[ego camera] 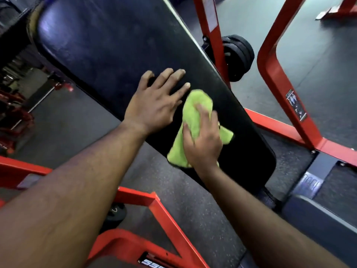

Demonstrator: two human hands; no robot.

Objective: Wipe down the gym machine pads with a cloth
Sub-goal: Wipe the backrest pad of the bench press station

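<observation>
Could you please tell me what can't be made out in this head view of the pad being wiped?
- Black pad: surface under the green cloth and both hands is covered.
- Right hand: motion-blurred, so its grip is unclear.
- Left hand: palm contact hidden beneath it.
- Frame label: too small to read.
- Weight plates: partly behind the red frame.

Dark speckled rubber floor, red steel machine frames, black weight plates behind, dim light
</observation>
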